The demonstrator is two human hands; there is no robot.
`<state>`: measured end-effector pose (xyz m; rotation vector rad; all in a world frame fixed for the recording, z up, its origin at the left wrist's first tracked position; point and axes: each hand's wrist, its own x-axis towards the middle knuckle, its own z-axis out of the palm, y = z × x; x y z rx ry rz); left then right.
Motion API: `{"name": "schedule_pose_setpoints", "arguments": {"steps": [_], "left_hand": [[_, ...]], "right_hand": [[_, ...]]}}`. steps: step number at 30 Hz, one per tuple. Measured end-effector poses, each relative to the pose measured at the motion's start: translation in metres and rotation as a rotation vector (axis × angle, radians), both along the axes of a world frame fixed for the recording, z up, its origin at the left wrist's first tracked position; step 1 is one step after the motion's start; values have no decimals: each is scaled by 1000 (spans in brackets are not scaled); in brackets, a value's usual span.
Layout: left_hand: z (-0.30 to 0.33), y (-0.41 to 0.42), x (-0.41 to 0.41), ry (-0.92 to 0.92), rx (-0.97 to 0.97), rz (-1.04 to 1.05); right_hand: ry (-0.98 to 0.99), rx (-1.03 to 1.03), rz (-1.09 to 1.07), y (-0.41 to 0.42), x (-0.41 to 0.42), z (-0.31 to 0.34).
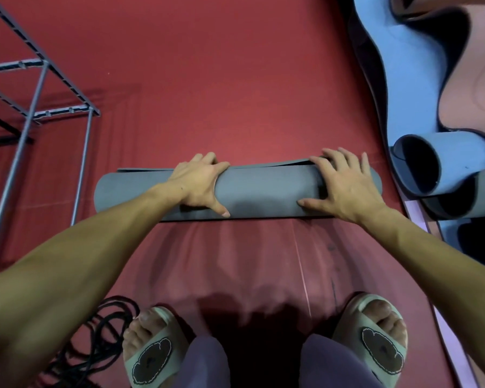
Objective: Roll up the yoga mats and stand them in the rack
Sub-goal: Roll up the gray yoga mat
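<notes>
**Grey mat almost rolled, both hands on it**

The grey yoga mat (263, 189) lies as a roll across the red floor (221, 79), just ahead of the person's 2 sandalled feet (151, 348). A thin flap of its last edge still shows along the far side.

The left hand (200, 183) curls over the roll, fingers on the far side, thumb on the near side. The right hand (345, 186) lies spread on top, fingers fairly straight and pressing down.

Bare red floor stretches beyond the roll. The metal rack (39, 113) stands to the left, apart from the roll's end. To the right, loosely curled blue mats (420, 88) lie near the roll's right end. A black cable (95, 345) coils beside the left foot.
</notes>
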<state>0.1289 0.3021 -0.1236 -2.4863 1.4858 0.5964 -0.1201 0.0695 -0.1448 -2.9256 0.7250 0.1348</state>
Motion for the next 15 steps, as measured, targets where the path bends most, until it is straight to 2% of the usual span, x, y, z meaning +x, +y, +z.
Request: {"name": "schedule_pose_setpoints", "arguments": {"steps": [4,7,9,12,13,15], "left_hand": [[-5,8,-20,-24,-22,-39],[-9,10,-28,-2,-24,-20],[-6,9,-28,34,-21,13],[-4,9,-30,44,-58,17],[-2,9,-31,39,-83,29],[1,10,-34,32,-151,72]], "right_hand": [[222,103,175,10,28,12],[322,93,151,10,32,15],[259,27,25,4,17,18],[41,15,-356,-4,-21,14],[-67,79,-511,-6,-31,14],[-294,335,-753,-9,-38,21]]}}
